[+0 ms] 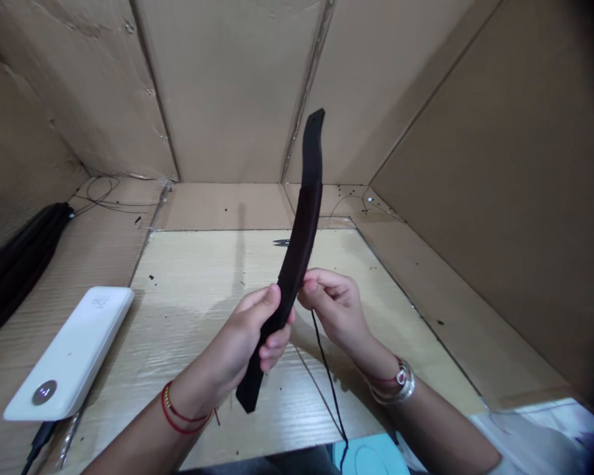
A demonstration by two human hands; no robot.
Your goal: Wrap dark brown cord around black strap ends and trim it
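Observation:
A long, dark, gently curved strap rises upright and tilted in the middle of the head view. Its ends are flat, and the thicker middle part has a ridged, stitched-looking edge. My left hand is closed around its lower part, thumb on the front face. Against the strap's right edge, my right hand is closed in a pinch. From that pinch a black cord hangs down to the table's front edge. The exact spot where fingertips, cord and strap meet is hidden.
Small dark thread snips lie behind the strap on the pale tabletop. A white power bank with a cable lies at left, near a bundle of black cords. Cardboard walls enclose the table. Something turquoise shows below the front edge.

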